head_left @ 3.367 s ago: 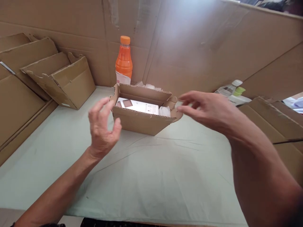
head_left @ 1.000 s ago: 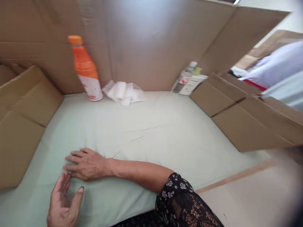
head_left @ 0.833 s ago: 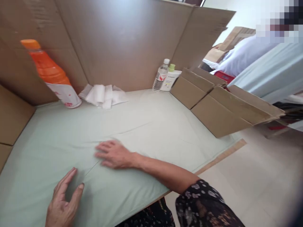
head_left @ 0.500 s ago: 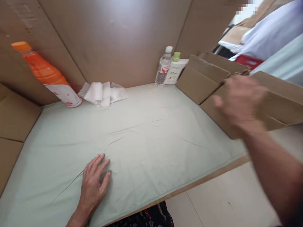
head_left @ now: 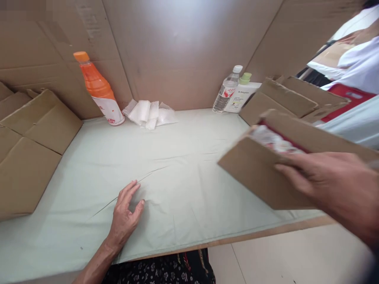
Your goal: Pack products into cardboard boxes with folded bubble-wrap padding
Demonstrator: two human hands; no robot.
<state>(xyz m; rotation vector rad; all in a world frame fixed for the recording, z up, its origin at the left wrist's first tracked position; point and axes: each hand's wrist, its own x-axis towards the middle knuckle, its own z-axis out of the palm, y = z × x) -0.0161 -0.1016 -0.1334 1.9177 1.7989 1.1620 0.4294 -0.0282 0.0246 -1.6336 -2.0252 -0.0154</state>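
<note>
- While the right hand [head_left: 328, 173] grips an open carton [head_left: 254, 169] by its near rim at the worktop's [head_left: 189, 177] right side, we judge the one-sided hold could tip it, spilling its white contents [head_left: 266, 136].
- The left hand [head_left: 126, 215], fingers loose, holds nothing.
- Contents hidden half a second ago now face us.

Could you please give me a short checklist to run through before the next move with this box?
1. Right hand gripping the held box by its near wall: ok.
2. Contents within its walls: ok, though blur hides what they are.
3. Held box resting flat on the cloth: cannot tell.
4. Left hand holding the box too: not ok; it is over the cloth, apart from the box.
5. Orange bottle apart from the box: ok.
</note>
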